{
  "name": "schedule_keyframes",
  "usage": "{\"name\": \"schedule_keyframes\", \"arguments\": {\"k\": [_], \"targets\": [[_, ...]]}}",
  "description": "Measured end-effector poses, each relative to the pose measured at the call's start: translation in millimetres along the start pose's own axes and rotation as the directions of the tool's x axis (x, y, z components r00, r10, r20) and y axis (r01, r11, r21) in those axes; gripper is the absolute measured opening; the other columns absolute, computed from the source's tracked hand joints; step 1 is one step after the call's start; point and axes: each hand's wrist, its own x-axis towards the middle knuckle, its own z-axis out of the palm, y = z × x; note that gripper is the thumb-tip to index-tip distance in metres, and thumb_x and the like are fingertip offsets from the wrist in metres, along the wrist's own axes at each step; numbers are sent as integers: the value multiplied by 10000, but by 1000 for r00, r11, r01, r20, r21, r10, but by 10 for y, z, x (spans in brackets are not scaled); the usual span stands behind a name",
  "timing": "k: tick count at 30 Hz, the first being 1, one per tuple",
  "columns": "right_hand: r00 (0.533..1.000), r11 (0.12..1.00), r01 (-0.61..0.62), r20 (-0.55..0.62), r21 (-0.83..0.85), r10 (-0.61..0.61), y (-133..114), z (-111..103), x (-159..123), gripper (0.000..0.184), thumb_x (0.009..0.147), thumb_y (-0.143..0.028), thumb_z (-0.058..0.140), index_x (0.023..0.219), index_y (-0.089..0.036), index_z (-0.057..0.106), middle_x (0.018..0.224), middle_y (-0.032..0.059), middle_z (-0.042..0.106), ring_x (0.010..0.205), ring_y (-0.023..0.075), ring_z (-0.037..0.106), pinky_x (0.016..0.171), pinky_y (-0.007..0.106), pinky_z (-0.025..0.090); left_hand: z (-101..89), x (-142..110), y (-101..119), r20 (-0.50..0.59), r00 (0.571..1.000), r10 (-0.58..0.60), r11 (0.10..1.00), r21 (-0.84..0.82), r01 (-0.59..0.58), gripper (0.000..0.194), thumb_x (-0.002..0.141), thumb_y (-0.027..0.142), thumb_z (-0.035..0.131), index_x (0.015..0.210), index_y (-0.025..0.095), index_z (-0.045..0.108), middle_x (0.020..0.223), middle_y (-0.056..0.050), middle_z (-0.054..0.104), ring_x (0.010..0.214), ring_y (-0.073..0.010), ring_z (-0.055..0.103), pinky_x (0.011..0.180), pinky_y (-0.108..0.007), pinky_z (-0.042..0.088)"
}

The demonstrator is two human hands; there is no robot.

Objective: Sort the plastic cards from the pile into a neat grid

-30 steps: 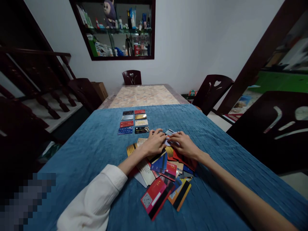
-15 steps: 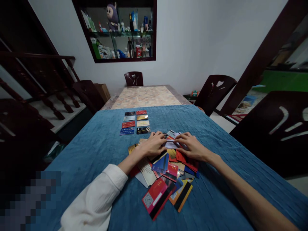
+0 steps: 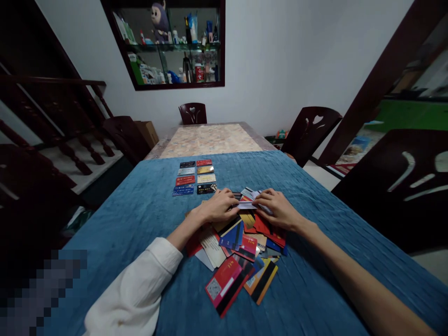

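Note:
A pale card (image 3: 247,205) is held by its two ends between my hands, tilted so that it looks narrow. My left hand (image 3: 221,205) is closed on its left end, and my right hand (image 3: 275,208) pinches its right end. Below them spreads a loose pile of cards, among them a red card with a QR code (image 3: 224,284), a yellow card with a black stripe (image 3: 262,281) and a blue card (image 3: 232,235). Beyond my left hand, several cards lie in two neat columns, with a black VIP card (image 3: 206,188) nearest on the right.
A blue cloth (image 3: 140,210) covers the near part of the table, and a patterned top (image 3: 210,137) shows at the far end. Dark wooden chairs (image 3: 311,133) stand around it. A wall cabinet (image 3: 175,46) with glass shelves is at the back.
The pale card has tipped from lying nearly flat to a steeper angle between my hands. The view has shifted slightly; the columns of cards look the same.

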Motion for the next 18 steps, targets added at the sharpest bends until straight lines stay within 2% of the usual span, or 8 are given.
{"name": "schedule_keyframes", "arguments": {"k": [5,9,15,18], "targets": [[989,998,-20,-147,51,28,32,76,-6,205,946,-269,521,1044,-229,696,1055,88,727,1027,255,562,853,401,403,21,45,-47,-48,998,37,999,-24,-38,306,1023,283,406,971,186,692,975,-74,691,986,-210,554,926,-369,422],[970,992,-58,-231,111,82,17,119,-2,164,931,-253,539,989,-229,691,955,74,719,963,241,585,822,372,419,60,88,-89,-119,993,18,999,-34,-22,306,1013,238,406,894,162,677,920,-87,695,932,-213,570,850,-342,438],[944,981,-111,-293,156,153,-9,172,9,169,905,-263,549,971,-209,696,947,88,698,879,224,599,798,358,434,77,83,-106,-197,980,-16,999,-47,7,266,965,150,452,1060,168,700,1008,-101,715,953,-218,587,840,-338,449],[940,978,-112,-300,178,163,-4,199,10,157,889,-251,557,953,-212,695,925,78,697,867,221,602,796,353,437,82,79,-105,-219,976,-19,999,-43,10,277,960,141,454,1069,172,706,1003,-98,717,965,-215,590,844,-335,451]]}}
